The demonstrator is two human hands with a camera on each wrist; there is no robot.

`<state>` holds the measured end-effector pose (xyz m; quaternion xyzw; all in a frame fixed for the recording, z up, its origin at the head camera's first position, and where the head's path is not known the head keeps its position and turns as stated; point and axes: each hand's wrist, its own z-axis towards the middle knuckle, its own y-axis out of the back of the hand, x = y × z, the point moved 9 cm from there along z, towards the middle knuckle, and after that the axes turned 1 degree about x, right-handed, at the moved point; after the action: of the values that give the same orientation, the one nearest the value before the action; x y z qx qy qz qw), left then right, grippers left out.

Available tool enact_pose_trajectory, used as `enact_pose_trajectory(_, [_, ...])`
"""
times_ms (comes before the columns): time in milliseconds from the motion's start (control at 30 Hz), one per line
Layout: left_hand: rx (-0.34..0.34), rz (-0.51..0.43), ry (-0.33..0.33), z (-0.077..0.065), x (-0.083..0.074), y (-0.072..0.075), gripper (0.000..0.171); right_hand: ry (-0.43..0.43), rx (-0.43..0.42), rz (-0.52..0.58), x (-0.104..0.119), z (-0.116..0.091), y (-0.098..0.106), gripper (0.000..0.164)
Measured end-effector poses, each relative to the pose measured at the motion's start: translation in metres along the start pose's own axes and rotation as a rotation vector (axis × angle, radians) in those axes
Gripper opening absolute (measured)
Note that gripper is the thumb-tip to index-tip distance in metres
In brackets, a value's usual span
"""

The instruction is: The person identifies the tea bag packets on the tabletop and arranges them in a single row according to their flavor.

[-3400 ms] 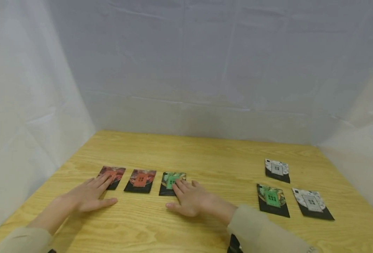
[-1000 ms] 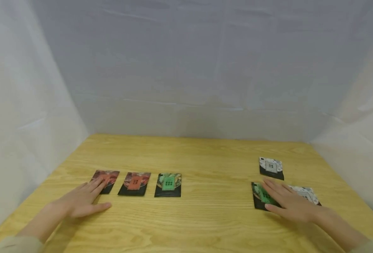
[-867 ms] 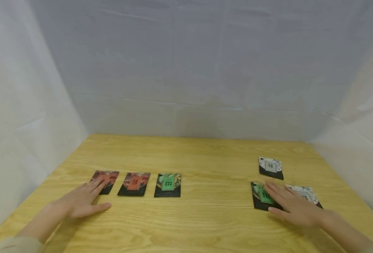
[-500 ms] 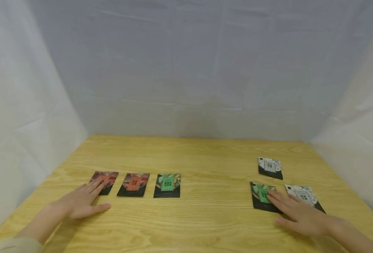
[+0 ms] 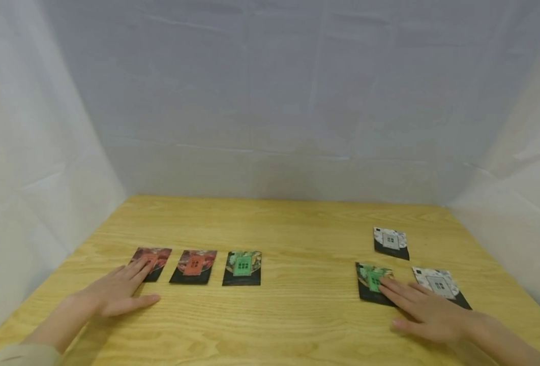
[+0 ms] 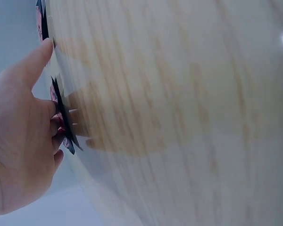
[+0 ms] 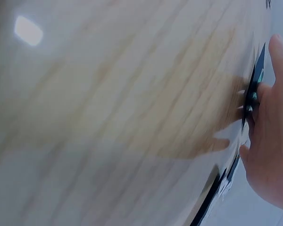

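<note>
On the wooden table my left hand [image 5: 116, 290] lies with straight fingers on a flat packet with a red label [image 5: 159, 258], thumb spread to the side. In the left wrist view its fingertips press the red packet [image 6: 61, 115]. At the right, the extended fingers of my right hand [image 5: 430, 310] rest on a packet with a green label [image 5: 366, 288] and cover its right part. The right wrist view shows this green packet [image 7: 255, 82] edge-on beneath the fingertips. Just beyond that hand, a white-patterned packet [image 5: 440, 282] is partly hidden by it.
A second red packet [image 5: 193, 268] and another green packet [image 5: 242, 268] form a row with the one under my left hand. Farther back on the right lies a second white packet [image 5: 391, 243]. Pale sheets [image 5: 270, 127] enclose the table's back and sides.
My right hand left the middle green packet and moved right onto the other green one. In the last half second that packet slid slightly left under its fingers. The left hand stays on the red packet.
</note>
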<state>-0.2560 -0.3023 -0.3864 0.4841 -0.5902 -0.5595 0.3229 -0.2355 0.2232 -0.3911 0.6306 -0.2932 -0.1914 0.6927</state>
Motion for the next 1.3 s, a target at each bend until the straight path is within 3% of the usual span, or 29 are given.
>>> enact_pose_trajectory(300, [-0.015,0.014,-0.004,0.001,0.002,0.001,0.085,0.013,0.115,0.106,0.017,0.035,-0.004,0.060])
enact_pose_trajectory(567, [-0.003,0.001,0.001,0.001,0.002,0.000,0.085,-0.052,0.254,0.130,0.031,0.069,-0.011,0.069])
enact_pose_trajectory(1000, [0.015,-0.013,0.003,-0.001,0.001,0.000,0.085,-0.040,0.300,0.024,0.052,0.118,-0.022,0.076])
enact_pose_trajectory(1300, [-0.022,0.005,-0.003,-0.001,0.001,0.003,0.085,-0.030,0.322,0.004,0.066,0.138,-0.022,0.076])
